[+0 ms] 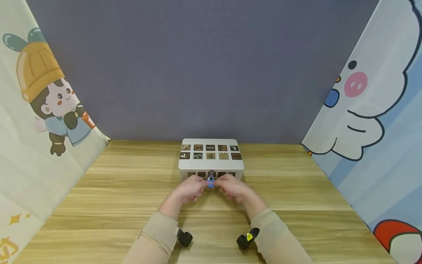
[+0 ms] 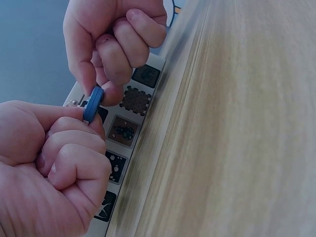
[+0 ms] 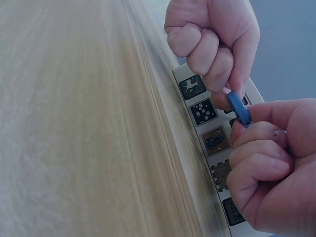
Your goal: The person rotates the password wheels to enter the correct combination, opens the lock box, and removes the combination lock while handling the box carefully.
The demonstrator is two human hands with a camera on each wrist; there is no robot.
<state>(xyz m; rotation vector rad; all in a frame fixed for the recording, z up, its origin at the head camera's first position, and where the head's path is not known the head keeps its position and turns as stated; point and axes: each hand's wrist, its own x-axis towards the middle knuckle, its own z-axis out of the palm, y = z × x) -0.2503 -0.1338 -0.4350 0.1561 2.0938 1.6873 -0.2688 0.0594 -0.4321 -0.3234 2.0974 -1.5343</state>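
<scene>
A white box [image 1: 211, 165] with printed square pictures stands at the back of the table. At the middle of its front, by a metal clasp [image 1: 211, 172], is a small blue padlock [image 1: 211, 182]. My left hand [image 1: 192, 187] pinches the padlock's left side between thumb and forefinger. From the other side my right hand [image 1: 233, 187] pinches it the same way. Both wrist views show the blue padlock [image 2: 93, 104] edge-on between the two hands, with the other fingers curled in. Fingers hide part of the padlock and the box front.
The wooden table [image 1: 132, 183] spreads around the box. Behind it rises a grey-blue wall [image 1: 204, 73]. Printed cartoon curtains flank the table on the left [image 1: 19, 146] and right [image 1: 389, 176].
</scene>
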